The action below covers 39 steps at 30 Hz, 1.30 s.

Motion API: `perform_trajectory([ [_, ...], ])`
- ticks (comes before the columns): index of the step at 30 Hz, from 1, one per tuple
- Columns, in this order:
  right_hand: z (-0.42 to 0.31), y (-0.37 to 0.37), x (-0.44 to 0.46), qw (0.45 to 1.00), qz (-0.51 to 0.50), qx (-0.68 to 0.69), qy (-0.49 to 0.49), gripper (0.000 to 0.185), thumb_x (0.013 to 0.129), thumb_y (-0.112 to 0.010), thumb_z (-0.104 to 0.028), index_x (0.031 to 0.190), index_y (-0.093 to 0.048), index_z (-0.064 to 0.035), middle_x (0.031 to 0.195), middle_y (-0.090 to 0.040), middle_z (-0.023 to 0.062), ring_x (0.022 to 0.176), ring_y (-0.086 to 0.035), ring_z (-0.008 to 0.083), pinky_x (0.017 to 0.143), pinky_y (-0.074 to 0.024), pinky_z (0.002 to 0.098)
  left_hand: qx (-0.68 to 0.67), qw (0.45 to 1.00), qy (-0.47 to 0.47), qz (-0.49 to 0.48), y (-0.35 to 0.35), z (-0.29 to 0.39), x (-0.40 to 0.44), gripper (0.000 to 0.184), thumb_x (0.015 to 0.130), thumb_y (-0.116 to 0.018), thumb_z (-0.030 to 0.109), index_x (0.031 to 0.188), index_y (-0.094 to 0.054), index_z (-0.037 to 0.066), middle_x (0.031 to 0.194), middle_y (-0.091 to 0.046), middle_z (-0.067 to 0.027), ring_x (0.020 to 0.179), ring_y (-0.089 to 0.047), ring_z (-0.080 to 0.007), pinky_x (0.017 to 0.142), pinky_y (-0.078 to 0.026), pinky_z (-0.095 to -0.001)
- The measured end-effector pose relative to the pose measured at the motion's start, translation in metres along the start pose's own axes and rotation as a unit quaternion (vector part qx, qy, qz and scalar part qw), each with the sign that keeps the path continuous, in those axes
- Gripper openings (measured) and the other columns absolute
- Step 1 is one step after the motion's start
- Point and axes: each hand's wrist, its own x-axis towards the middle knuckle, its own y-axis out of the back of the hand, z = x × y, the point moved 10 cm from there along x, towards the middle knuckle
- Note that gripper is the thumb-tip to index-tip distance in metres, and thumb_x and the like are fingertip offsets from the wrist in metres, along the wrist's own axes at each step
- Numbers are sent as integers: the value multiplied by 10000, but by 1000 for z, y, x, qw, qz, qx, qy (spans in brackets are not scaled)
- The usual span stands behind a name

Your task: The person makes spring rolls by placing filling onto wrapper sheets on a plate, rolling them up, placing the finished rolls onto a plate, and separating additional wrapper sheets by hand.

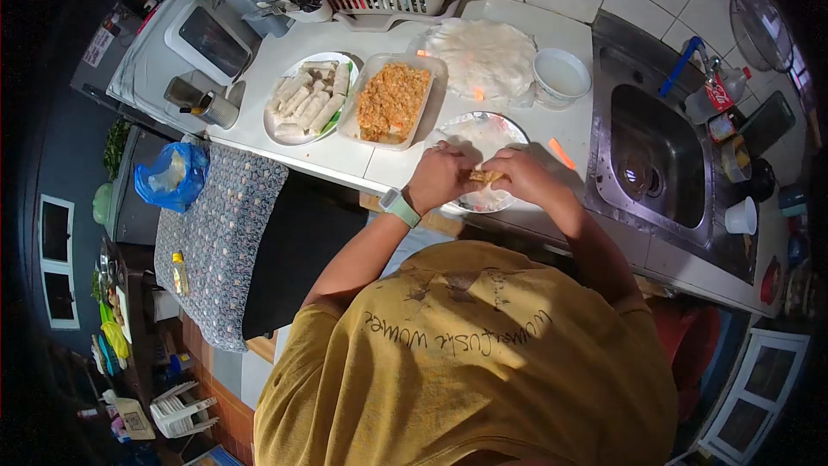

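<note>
Head view showed both hands working over a round plate (517, 127), the left hand (439, 173) and right hand (522, 176) nearly meeting, curled around a clump of brownish filling (486, 178) above the plate's near half. Both seemed to touch it, but the fingers hid too much for me to tell whether either was clamped tight. A thin pale wrapper (483, 133) lay on the plate, partly covered by the hands, and looked the likeliest thing to fail: uneven pulling or damp fingers could have torn it, and pressing too hard could have squeezed filling out at the ends. The plate sat close to the counter's front edge, so a heavy forearm might have tipped or shifted it. Beyond the plate, to its right, stood a bowl of pale liquid (554, 101), which a careless reach toward the wrapper stack (479, 52) behind the plate could have spilled. Finished-looking rolls (310, 108) lay well left of the plate, past the filling tub (348, 124), apparently at less risk.
</note>
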Motion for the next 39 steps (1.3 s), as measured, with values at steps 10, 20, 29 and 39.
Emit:
perform_trajectory([
  [10,-10,3,4,995,49,-44,69,166,708,-542,-80,808,-674,-91,745,-576,84,747,-564,282,677,-436,371,152,982,-22,112,17,-12,0,101,757,-627,177,756,-653,79,746,-603,-111,736,-579,-318,677,-477,-401],
  [20,-1,6,-1,999,21,-30,21,158,737,-546,-65,832,-671,-87,798,-579,103,786,-549,292,702,-430,386,-34,999,-27,20,17,15,-4,81,719,-674,93,798,-675,74,770,-620,-91,747,-583,-296,718,-458,-379],
  [29,10,-5,-4,999,-6,-37,-9,147,785,-562,-91,885,-671,-88,828,-577,127,819,-540,310,731,-420,406,0,1000,7,-17,8,-3,-12,187,678,-733,170,839,-683,88,788,-637,-81,727,-584,-289,704,-467,-372],
  [39,31,-17,-4,991,-30,-126,-42,153,784,-509,-76,825,-644,-18,850,-600,177,801,-584,337,706,-450,433,-21,999,-36,-2,-21,16,3,241,716,-703,197,922,-657,80,810,-611,-106,752,-575,-325,699,-464,-412],
])
